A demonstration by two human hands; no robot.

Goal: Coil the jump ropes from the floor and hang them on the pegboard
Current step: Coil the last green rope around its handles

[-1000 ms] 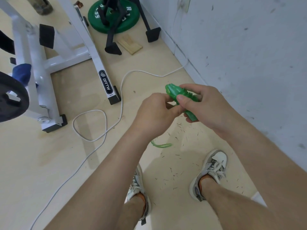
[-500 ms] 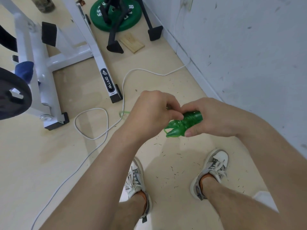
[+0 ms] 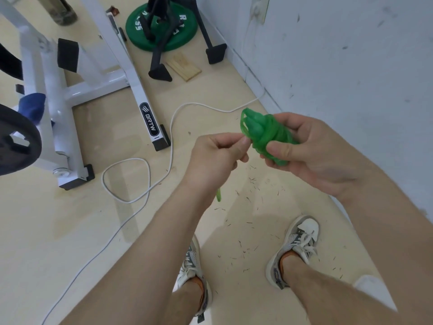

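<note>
A green jump rope (image 3: 262,134) is bundled around its green handles, held at waist height above the floor. My right hand (image 3: 311,148) grips the bundle, thumb pressed on its lower end. My left hand (image 3: 218,156) pinches the cord just left of the bundle. A short loose end of green cord (image 3: 218,195) hangs below my left wrist. The pegboard is not in view.
A white cable (image 3: 150,174) loops over the beige floor (image 3: 70,231) from a wall socket (image 3: 257,8). A white exercise machine frame (image 3: 98,73) stands at left. A green weight plate (image 3: 161,24), black stand legs and a wooden block (image 3: 184,69) lie beyond. A white wall (image 3: 351,66) is at right.
The bundle has swung from pointing down-left to pointing up-left in my right hand. My left hand has moved down and left of it, pulling the cord with it.
</note>
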